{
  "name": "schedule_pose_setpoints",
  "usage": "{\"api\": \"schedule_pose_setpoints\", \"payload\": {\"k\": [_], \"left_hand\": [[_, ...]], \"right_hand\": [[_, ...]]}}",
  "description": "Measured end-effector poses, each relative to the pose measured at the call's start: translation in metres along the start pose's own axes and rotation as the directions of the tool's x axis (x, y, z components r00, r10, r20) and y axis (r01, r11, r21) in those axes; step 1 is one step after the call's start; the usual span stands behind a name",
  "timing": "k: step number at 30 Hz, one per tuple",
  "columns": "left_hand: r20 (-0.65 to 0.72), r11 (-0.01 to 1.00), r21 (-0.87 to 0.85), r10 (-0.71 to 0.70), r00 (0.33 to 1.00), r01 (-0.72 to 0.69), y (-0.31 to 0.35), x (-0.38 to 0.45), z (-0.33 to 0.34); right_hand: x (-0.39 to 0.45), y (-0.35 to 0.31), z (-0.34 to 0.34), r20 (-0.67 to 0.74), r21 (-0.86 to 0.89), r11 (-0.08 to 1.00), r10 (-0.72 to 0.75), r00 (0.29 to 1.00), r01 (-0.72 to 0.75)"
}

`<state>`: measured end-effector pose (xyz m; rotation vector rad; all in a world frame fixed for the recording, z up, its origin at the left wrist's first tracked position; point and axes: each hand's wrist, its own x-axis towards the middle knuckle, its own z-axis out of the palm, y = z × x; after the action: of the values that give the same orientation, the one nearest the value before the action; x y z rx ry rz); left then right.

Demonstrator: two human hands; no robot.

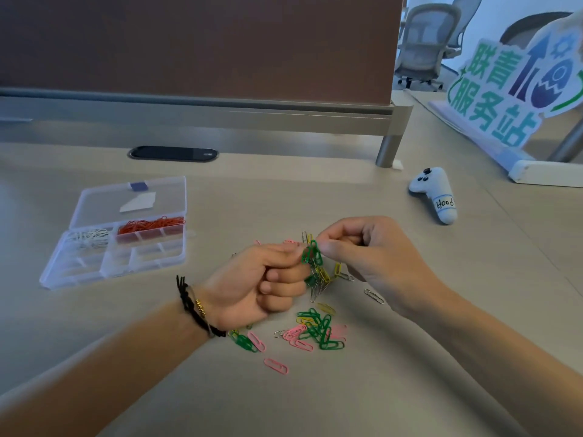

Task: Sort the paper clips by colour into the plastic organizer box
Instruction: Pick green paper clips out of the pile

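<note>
Paper clips [315, 272], glossy bent-wire loops tangled in a dangling chain, are pinched by both left hand [258, 285] and right hand [375, 257].

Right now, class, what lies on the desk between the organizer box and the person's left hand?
In the head view, only bare desk lies between the organizer box and the left hand; the loose paper clips lie nearer the person.

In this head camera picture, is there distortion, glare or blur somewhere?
Head view: wide-angle bending curves the divider rail; the organizer box looks soft and hazy at its edges; the tangled clips between both hands are fairly sharp; light is even, with no strong glare.
</note>
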<state>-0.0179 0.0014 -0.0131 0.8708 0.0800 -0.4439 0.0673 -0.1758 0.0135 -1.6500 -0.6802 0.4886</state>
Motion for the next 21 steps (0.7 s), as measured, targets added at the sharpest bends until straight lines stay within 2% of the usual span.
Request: {"api": "schedule_pose_setpoints", "payload": {"k": [2,4,7,11,19,21], "left_hand": [[0.012,0.993,-0.116,-0.017,1.000,0.018,-0.001,0.003,0.002],[-0.041,0.988,-0.152,-0.034,0.999,0.028,-0.001,0.006,0.007],[-0.157,0.993,-0.118,-0.029,0.987,0.011,0.000,0.010,0.011],[-0.239,0.998,-0.061,-0.011,0.971,-0.004,0.001,0.012,0.009],[-0.251,0.993,-0.085,-0.098,0.963,0.078,0.006,0.015,0.006],[-0.272,0.986,-0.150,-0.117,0.955,0.078,0.007,0.017,0.005]], "right_hand": [[0.006,-0.004,0.005,-0.004,-0.046,0.997,-0.062,0.998,0.062],[0.011,-0.008,0.010,0.006,-0.147,0.982,-0.118,0.993,0.118],[0.015,-0.016,0.014,0.077,-0.337,0.924,-0.164,0.984,0.180],[0.023,-0.024,0.014,0.181,-0.514,0.835,-0.120,0.976,0.198],[0.036,-0.032,0.011,0.264,-0.597,0.756,-0.133,0.955,0.270],[0.039,-0.033,0.012,0.244,-0.501,0.826,-0.152,0.958,0.259]]}}
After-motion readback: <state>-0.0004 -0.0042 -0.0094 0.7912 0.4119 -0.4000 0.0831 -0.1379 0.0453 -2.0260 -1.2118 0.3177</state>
